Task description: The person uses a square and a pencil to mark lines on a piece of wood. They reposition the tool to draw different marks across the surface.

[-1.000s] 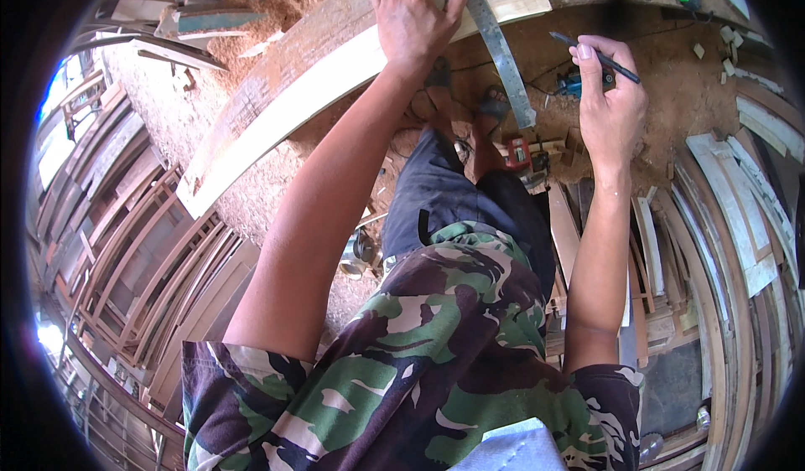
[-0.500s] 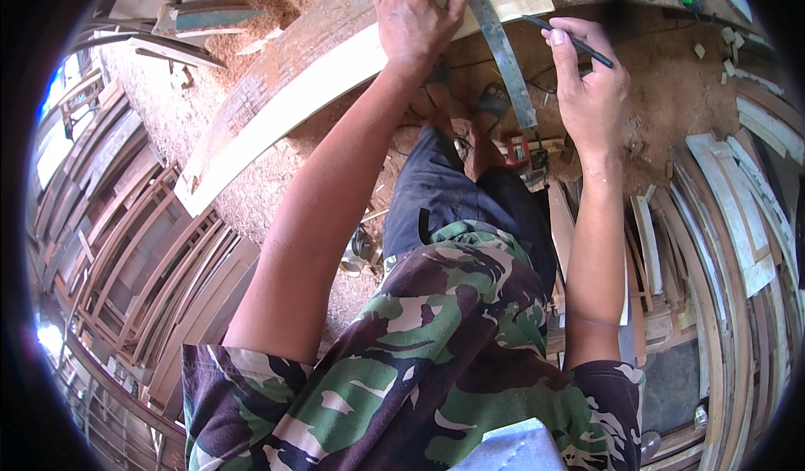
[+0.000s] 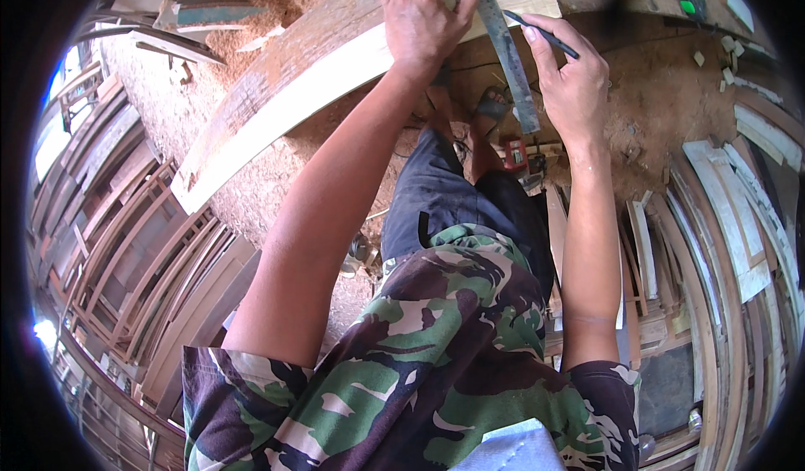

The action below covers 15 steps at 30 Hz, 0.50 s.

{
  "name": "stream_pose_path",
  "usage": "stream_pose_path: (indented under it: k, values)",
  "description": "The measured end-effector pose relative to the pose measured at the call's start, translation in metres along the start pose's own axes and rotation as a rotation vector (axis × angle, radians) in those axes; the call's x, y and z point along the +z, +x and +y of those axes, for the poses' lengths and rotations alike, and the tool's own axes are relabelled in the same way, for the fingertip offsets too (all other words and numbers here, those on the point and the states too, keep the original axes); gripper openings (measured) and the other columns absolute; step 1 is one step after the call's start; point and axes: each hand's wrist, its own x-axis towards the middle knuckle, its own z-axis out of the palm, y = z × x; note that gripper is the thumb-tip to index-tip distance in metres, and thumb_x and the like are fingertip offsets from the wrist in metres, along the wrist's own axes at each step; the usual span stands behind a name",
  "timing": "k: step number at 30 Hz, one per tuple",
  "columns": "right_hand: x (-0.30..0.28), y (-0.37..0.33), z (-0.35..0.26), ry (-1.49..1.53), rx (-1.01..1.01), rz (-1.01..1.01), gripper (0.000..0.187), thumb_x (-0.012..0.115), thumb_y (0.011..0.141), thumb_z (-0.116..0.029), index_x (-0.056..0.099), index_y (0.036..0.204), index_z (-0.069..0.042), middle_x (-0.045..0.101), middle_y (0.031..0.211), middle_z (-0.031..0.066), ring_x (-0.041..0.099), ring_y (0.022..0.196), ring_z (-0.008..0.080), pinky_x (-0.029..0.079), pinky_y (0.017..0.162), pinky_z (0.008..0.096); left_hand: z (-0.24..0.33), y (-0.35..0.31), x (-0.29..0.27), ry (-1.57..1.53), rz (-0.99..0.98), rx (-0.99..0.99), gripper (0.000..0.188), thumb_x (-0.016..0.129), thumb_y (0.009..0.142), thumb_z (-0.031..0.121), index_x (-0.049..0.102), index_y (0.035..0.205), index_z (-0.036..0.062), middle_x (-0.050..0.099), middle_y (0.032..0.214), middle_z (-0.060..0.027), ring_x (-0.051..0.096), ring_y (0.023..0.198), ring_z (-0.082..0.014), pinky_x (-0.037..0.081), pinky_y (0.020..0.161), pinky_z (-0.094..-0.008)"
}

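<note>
My left hand [image 3: 428, 23] is closed at the stock of a try square, its fingers partly hidden at the top edge. The square's worn metal blade [image 3: 509, 64] lies across a pale wooden board [image 3: 335, 81] and sticks out past its near edge. Between the thumb and fingers of my right hand [image 3: 574, 81] is a dark pencil [image 3: 555, 40]. Its tip is close to the right edge of the blade, over the end part of the board; whether it touches the wood I cannot tell.
The board rests on a long wooden bench [image 3: 251, 85]. A green and black tape measure [image 3: 692, 2] sits on its right. Sawdust and offcuts [image 3: 214, 14] lie beyond. Stacked planks [image 3: 159, 278] line my left, more timber [image 3: 721, 219] my right. A red tool [image 3: 514, 154] is near my feet.
My right hand has moved left, bringing the pencil tip to the blade's edge. The square and my left hand have shifted slightly right.
</note>
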Motion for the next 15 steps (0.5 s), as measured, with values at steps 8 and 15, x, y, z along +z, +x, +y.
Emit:
stream_pose_path:
  k: [8, 15]
  values:
    - [-0.001, 0.005, -0.006, -0.189, -0.188, -0.042, 0.016, 0.073, 0.102, -0.016, 0.079, 0.115, -0.009, 0.081, 0.106, 0.0144, 0.075, 0.101, 0.0378, 0.055, 0.098, 0.0461, 0.001, 0.000, 0.002, 0.002, 0.015, 0.004, 0.029, 0.075, 0.096, 0.033, 0.072, 0.110, 0.0077, 0.071, 0.107, -0.0179, 0.066, 0.107, -0.0420, 0.051, 0.096, -0.0542]
    - [-0.025, -0.003, -0.019, -0.280, -0.097, -0.105, 0.012, 0.072, 0.102, -0.017, 0.078, 0.107, -0.008, 0.080, 0.101, 0.0125, 0.074, 0.096, 0.0383, 0.055, 0.095, 0.0467, 0.001, -0.001, 0.002, 0.022, -0.002, -0.028, 0.031, 0.075, 0.095, 0.035, 0.073, 0.110, 0.0078, 0.072, 0.110, -0.0173, 0.066, 0.110, -0.0414, 0.050, 0.098, -0.0553]
